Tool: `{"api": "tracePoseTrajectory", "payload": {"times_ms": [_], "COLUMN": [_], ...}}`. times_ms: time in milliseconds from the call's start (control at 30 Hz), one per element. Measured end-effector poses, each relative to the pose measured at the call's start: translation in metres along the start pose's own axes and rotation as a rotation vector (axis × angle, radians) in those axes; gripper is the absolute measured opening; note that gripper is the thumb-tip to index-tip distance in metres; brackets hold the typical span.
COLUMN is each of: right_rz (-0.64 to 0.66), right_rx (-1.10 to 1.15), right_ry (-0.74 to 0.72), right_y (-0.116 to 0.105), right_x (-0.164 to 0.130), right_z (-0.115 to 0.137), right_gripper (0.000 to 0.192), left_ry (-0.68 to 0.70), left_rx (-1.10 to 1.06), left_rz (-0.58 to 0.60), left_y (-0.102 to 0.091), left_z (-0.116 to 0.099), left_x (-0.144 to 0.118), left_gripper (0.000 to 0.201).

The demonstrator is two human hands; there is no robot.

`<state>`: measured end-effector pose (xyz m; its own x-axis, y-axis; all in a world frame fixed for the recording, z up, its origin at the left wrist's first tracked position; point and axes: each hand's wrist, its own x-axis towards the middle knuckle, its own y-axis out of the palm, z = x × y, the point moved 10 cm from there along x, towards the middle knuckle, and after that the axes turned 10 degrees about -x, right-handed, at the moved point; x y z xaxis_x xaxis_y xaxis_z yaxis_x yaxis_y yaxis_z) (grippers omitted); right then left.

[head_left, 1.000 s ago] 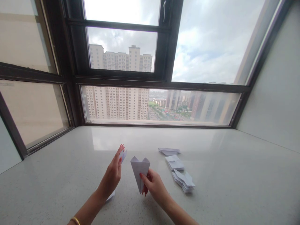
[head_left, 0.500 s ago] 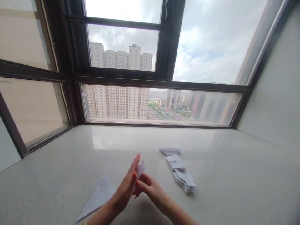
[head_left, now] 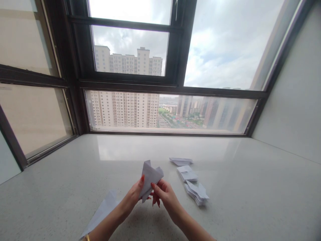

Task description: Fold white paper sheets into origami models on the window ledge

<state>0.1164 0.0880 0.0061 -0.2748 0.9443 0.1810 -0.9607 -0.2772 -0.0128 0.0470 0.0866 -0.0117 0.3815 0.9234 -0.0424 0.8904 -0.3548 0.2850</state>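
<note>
A folded white paper piece [head_left: 149, 177] is held up above the pale stone windowsill [head_left: 250, 187], just in front of me. My left hand [head_left: 134, 194] pinches its left side, thumb on the front. My right hand [head_left: 163, 195] grips its lower right edge with red-nailed fingers. A flat pointed paper plane [head_left: 101, 211] lies on the sill below my left forearm, partly hidden by it.
To the right lie folded white paper pieces: a stack of several [head_left: 197, 193], a smaller folded piece [head_left: 187, 174] and another farther back [head_left: 181, 161]. A dark-framed window [head_left: 173, 90] runs along the back, a grey wall [head_left: 296, 90] stands at the right.
My left hand let the pointed plane down onto the sill, then came across to the piece in my right hand. Both hands now hold that piece, raised and spread wider.
</note>
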Motion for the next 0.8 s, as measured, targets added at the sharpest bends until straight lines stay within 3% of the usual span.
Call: {"api": "tracePoseTrajectory", "payload": {"times_ms": [133,300,433,667,800], "right_rz": [0.035,0.12,0.18,0.15,0.114], "right_rx": [-0.016,-0.02,-0.007,-0.003,-0.013], "right_ry": [-0.014,-0.017,-0.009,-0.011,-0.002], "right_y": [0.006,0.014,0.018,0.016,0.012], "right_x": [-0.002,-0.004,-0.005,-0.007,-0.006], "right_z": [0.003,0.004,0.004,0.006,0.003], "right_gripper": [0.043,0.047,0.049,0.045,0.044], "left_ry": [-0.041,-0.182,-0.221,-0.147,-0.144], "left_rx": [-0.059,-0.143,-0.142,0.049,0.049], "left_rz": [-0.012,0.144,0.225,0.073,0.104], "left_y": [0.002,0.022,0.032,0.015,0.018], "left_z": [0.004,0.009,0.009,0.014,0.015], "left_x": [-0.002,-0.013,-0.019,-0.011,-0.011], "left_gripper": [0.077,0.077,0.07,0.056,0.051]}}
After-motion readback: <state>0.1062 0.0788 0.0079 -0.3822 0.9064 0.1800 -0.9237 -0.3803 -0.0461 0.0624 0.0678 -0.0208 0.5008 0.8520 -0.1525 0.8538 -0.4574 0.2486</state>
